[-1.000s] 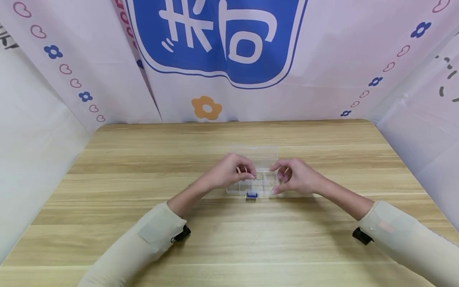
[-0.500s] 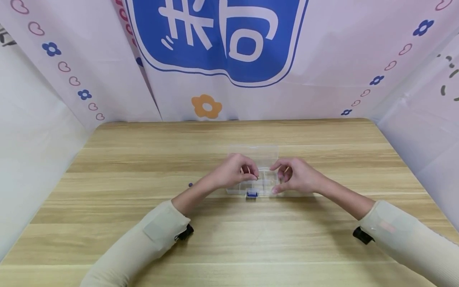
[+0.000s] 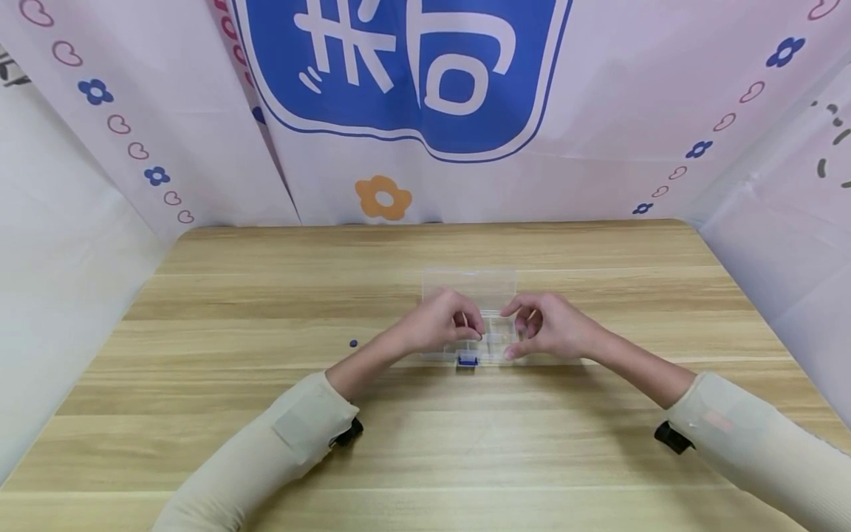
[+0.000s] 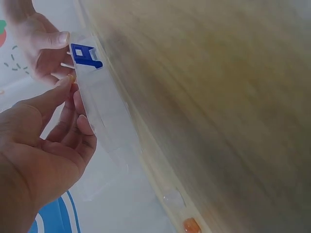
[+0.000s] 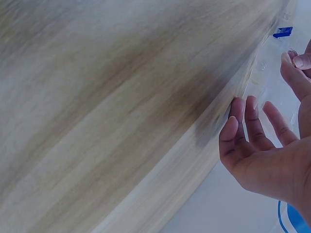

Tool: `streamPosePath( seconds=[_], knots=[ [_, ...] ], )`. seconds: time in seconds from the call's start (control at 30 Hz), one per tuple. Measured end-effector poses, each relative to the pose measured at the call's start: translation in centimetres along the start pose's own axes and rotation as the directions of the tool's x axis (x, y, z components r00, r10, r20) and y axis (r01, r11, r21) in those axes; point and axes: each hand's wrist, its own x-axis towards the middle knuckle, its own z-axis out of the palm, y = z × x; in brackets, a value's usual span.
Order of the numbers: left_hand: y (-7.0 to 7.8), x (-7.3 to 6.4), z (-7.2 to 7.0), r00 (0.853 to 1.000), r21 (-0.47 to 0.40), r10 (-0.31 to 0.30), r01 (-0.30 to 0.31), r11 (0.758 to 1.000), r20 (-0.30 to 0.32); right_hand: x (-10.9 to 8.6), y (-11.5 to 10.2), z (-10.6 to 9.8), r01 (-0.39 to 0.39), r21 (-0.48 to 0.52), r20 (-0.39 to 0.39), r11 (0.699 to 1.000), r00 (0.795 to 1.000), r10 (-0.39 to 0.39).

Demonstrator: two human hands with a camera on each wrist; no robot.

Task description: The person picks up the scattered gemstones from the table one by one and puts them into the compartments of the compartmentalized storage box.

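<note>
A clear plastic compartment box (image 3: pixel 500 326) lies with its lid (image 3: pixel 468 284) folded back, away from the person. A blue latch (image 3: pixel 467 361) marks its near side. Over the middle compartments, my left hand (image 3: pixel 442 323) pinches a small orange bead (image 4: pixel 71 77) between thumb and fingertips. My right hand (image 3: pixel 550 325) grips the box's right end, thumb at the near corner and index finger at the far one. A small clear bead (image 5: pixel 262 65) shows inside the box in the right wrist view. The left hand covers the left compartments in the head view.
A small dark blue bead (image 3: pixel 353 343) lies on the wooden table (image 3: pixel 425 451), left of the left forearm. In the left wrist view, a clear bead (image 4: pixel 173 197) and another orange bead (image 4: pixel 191 225) lie on the tabletop. A printed cloth (image 3: pixel 585 177) hangs behind the table.
My left hand has moved slightly right and toward the near side over the box. The blue bead has come into view beside the forearm. The right hand stays in place.
</note>
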Motion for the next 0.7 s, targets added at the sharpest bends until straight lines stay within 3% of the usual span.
streamPosePath(
  seconds=[0.37,0.7],
  knots=[
    [0.2,0.0,-0.1,1.000,-0.016,-0.014,0.014,1.000,0.018,0.0,0.0,0.0,0.006,-0.016,-0.003,1.000,1.000,-0.006],
    [0.4,-1.1,-1.4,0.999,-0.043,-0.037,0.037,0.998,-0.002,0.1,0.1,0.1,0.006,-0.021,-0.004,1.000,1.000,-0.006]
  ],
)
